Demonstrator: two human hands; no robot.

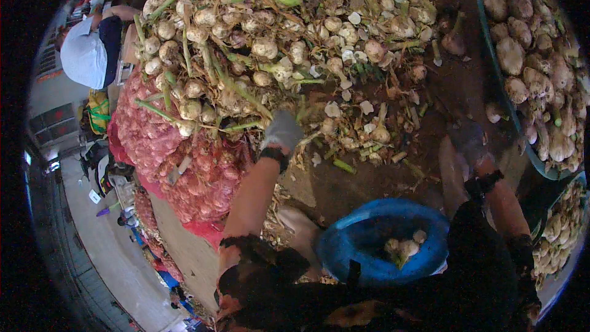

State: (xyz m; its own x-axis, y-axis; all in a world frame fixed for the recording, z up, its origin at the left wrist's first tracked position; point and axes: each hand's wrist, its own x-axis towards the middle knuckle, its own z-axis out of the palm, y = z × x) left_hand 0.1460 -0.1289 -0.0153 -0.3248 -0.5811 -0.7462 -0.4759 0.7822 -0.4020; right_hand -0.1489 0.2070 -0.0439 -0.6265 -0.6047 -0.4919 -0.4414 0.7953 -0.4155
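My left hand point(283, 131), in a grey glove, reaches to the near edge of a large heap of garlic bulbs point(264, 48) with stalks. Stalks lie right beside it; its fingertips are hidden, so whether it grips one is unclear. Farther right, my right hand point(469, 140) in a dark glove is above the brown ground beside my bare leg. It is dim and blurred, and its fingers do not show clearly. A blue basin point(344, 227) stands close in front of me with a few garlic bulbs point(402, 249) in it.
A red mesh sack point(203, 178) full of bulbs stands at left. On the right are a green-rimmed container point(501, 83) of garlic and another garlic-filled container point(562, 227). Cut stalks point(344, 166) litter the ground. Another person point(86, 55) bends at the far left.
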